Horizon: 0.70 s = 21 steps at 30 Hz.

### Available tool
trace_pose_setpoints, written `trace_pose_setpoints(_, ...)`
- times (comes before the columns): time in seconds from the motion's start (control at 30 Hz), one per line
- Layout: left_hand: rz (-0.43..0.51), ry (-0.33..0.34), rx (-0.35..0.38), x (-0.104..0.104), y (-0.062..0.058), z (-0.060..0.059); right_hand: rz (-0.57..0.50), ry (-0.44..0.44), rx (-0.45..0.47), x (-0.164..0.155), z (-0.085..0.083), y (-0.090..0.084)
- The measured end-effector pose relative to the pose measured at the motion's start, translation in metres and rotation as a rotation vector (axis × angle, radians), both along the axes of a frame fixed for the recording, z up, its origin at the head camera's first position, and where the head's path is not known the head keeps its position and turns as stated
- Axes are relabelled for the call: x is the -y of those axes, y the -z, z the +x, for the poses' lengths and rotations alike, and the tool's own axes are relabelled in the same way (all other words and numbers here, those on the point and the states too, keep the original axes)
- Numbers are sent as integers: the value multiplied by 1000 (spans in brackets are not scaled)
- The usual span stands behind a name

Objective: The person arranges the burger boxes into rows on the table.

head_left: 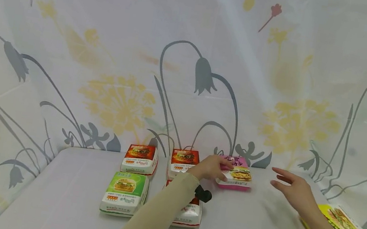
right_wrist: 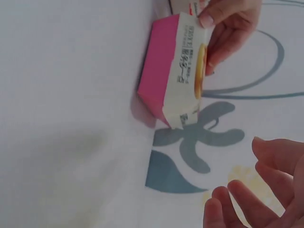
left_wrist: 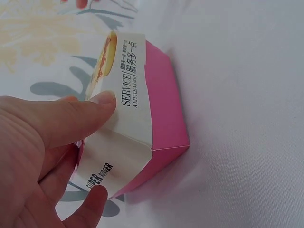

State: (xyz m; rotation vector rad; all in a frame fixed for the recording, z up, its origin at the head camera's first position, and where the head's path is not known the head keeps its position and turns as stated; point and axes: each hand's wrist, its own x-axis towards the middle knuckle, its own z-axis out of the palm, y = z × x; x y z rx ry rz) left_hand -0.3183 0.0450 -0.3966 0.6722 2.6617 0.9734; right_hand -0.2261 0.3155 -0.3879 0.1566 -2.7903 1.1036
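A pink and white burger box (head_left: 237,173) stands on the table near its back edge. My left hand (head_left: 209,167) grips its left end; in the left wrist view the thumb (left_wrist: 90,111) lies on the white printed side and other fingers reach round the end. The pink lower side (left_wrist: 164,99) of the box faces the table's front. To the right of that box, my right hand (head_left: 296,188) hovers with fingers spread loosely and nothing in them. In the right wrist view its fingers (right_wrist: 247,204) are apart from the box.
Two red boxes (head_left: 140,159) (head_left: 184,162) stand at the back left. In front of them are a green box (head_left: 125,193) and another red box (head_left: 188,217), partly hidden by my left sleeve. A yellow box (head_left: 344,226) lies at the right edge, behind my right forearm. Flower-patterned cloth (head_left: 190,71) hangs behind.
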Motion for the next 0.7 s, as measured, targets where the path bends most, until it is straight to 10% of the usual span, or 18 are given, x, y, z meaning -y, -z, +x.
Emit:
trace_pose_setpoints(0.33,-19,20,-16,-3,0,-1,151,77,68,-58,35,-21)
trace_pose_setpoints(0.7,9,4,3,-4,3,-2,222,220,128,-124,58,-2)
